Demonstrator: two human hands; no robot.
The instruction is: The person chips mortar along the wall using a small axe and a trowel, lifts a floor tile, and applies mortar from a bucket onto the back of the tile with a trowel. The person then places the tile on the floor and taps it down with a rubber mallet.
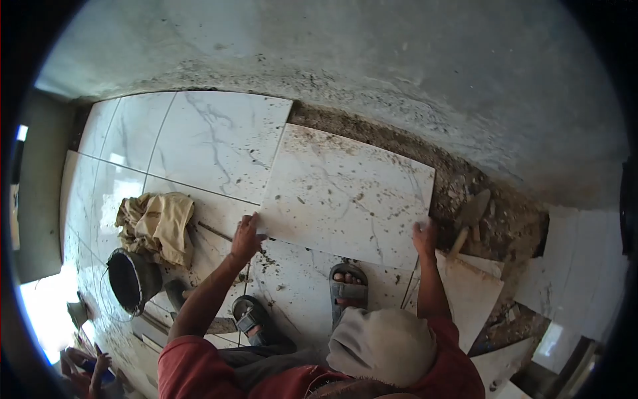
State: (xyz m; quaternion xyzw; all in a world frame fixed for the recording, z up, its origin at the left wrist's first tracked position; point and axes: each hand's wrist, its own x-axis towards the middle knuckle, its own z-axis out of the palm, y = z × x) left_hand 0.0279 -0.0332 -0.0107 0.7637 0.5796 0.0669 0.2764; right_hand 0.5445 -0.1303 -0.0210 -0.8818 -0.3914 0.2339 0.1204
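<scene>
A large white marble-patterned tile, speckled with crumbs of dirt, lies in front of me, overlapping the tiles near my feet. My left hand grips its near left corner, thumb pointing right. At the near right corner, my right hand has its fingers curled on the edge. What the fingertips do under the tile is hidden. Just right of that hand, a trowel with a wooden handle rests on the rough dirt. A thin stick lies left of my left hand.
A laid tile borders the wall. Bare dirt runs along the wall at right. To the left are a crumpled tan cloth and a black bucket. A cut tile piece lies at right. Another person's hand shows lower left.
</scene>
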